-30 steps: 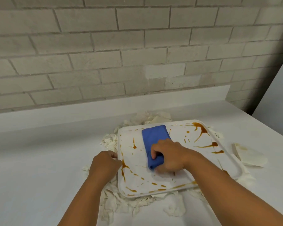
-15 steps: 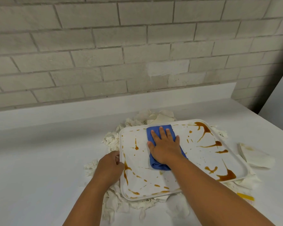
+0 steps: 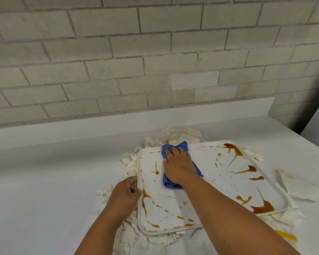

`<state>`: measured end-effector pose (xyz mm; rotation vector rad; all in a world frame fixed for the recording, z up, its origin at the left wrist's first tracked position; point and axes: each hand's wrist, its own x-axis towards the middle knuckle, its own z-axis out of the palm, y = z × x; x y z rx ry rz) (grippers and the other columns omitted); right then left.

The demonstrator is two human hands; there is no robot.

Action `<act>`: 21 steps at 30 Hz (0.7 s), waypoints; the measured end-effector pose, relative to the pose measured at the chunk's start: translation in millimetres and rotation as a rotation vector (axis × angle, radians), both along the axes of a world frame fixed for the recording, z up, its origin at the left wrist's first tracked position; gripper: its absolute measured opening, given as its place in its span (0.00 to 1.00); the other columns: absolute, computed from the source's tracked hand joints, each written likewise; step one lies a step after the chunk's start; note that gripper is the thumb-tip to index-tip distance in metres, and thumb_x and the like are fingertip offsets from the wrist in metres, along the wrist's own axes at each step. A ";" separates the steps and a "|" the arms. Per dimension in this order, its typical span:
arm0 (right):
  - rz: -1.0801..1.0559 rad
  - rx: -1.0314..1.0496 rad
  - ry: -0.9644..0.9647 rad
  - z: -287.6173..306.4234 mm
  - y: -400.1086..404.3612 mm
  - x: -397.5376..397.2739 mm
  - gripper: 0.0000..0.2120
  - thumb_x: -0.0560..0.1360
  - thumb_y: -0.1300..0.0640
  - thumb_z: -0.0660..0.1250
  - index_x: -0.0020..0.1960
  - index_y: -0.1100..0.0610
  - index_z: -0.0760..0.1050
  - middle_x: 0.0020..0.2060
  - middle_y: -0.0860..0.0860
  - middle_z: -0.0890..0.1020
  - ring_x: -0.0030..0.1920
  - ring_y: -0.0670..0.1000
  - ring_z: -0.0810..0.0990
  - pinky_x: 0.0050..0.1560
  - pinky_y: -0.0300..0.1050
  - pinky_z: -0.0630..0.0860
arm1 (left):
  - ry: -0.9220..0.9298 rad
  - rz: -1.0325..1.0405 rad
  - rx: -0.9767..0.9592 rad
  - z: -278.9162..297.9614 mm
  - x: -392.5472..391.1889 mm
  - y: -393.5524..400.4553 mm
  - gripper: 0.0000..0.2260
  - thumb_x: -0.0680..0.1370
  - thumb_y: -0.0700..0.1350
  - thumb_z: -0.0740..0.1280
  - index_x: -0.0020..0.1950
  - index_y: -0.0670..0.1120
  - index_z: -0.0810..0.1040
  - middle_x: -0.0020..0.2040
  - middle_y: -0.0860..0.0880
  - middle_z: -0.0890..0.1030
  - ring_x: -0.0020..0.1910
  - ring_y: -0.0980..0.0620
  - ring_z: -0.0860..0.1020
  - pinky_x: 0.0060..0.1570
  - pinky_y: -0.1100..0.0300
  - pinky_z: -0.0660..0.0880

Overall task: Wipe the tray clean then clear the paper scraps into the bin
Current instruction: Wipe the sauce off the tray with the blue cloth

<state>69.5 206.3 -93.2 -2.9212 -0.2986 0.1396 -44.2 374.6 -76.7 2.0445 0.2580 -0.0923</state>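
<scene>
A white square tray streaked with brown sauce lies flat on torn white paper scraps. A crumpled blue cloth sits by its far edge

Paper scraps mostly hidden under tray — cloth middle covered by right hand.

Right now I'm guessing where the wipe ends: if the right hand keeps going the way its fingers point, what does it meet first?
Probably the tray's far rim, just beyond the right hand and blue cloth; the paper scraps lie behind it.
</scene>
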 end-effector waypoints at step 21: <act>0.305 0.046 -0.040 4.7 44.7 9.8 0.23 0.82 0.55 0.51 0.76 0.49 0.58 0.76 0.47 0.60 0.71 0.55 0.59 0.70 0.53 0.60 | -0.036 -0.018 -0.092 -2.8 0.2 0.4 0.18 0.77 0.34 0.61 0.55 0.57 0.78 0.37 0.44 0.72 0.28 0.52 0.72 0.29 0.68 0.73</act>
